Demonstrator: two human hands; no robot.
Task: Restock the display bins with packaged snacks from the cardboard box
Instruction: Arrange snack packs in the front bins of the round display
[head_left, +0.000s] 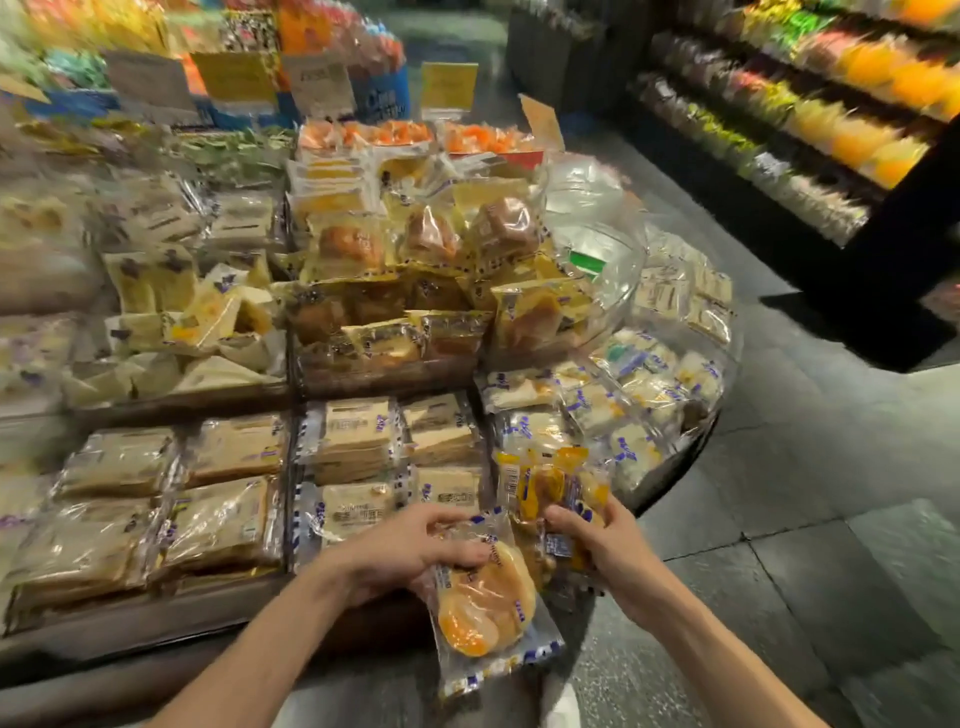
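My left hand (410, 551) grips the top of a clear packet with a round golden bun (485, 605), which hangs down over the front edge of the display. My right hand (597, 540) holds a bunch of yellow and blue wrapped buns (550, 486) upright just to the right of it. Both hands hover at the near right corner of the tiered display bins (291, 395), which are full of packaged breads and cakes. The cardboard box is not in view.
A clear plastic bag (592, 218) lies on the display's right side above a curved bin of white packets (649, 384). Price cards stand at the back. A dark shelf unit (810, 156) with snacks lines the right across a tiled aisle.
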